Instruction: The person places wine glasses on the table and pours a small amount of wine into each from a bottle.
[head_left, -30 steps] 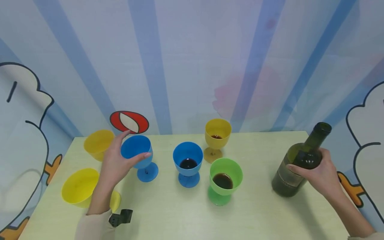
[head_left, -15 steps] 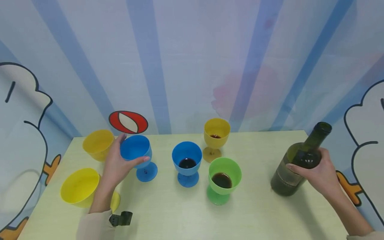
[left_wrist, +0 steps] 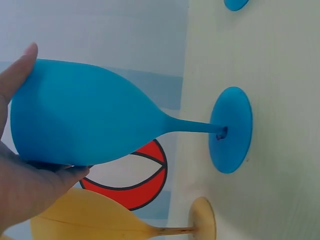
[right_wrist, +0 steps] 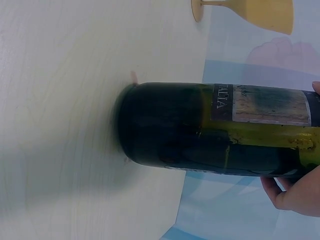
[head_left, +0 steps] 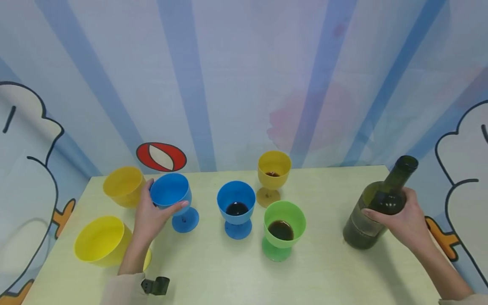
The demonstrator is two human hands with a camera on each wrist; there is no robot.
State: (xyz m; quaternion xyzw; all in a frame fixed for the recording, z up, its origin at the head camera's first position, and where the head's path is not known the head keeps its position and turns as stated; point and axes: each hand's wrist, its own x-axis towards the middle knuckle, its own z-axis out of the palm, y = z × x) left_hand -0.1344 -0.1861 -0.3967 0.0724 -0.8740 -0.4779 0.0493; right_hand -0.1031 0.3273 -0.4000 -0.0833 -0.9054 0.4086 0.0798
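Left hand (head_left: 150, 220): thumb and fingers curl around the bowl of the held blue goblet (head_left: 172, 192).
Held blue goblet: upright at the left part of the desk (head_left: 328, 279), its round foot on the surface.
Right hand (head_left: 406, 224): grips the green bottle (head_left: 362, 222) around its upper body, thumb on the near side.
Green bottle: upright on the desk's right part, dark liquid inside, a picture label on its side.
Centre: a second blue goblet (head_left: 237, 190), a green goblet (head_left: 287, 209) and an amber goblet (head_left: 274, 163), near one another, each holding dark liquid.
Left side: two yellow goblets, one bright (head_left: 99, 241), one deeper (head_left: 123, 186), beside the left hand and forearm.
Behind: a blue-striped backdrop (head_left: 244, 84).
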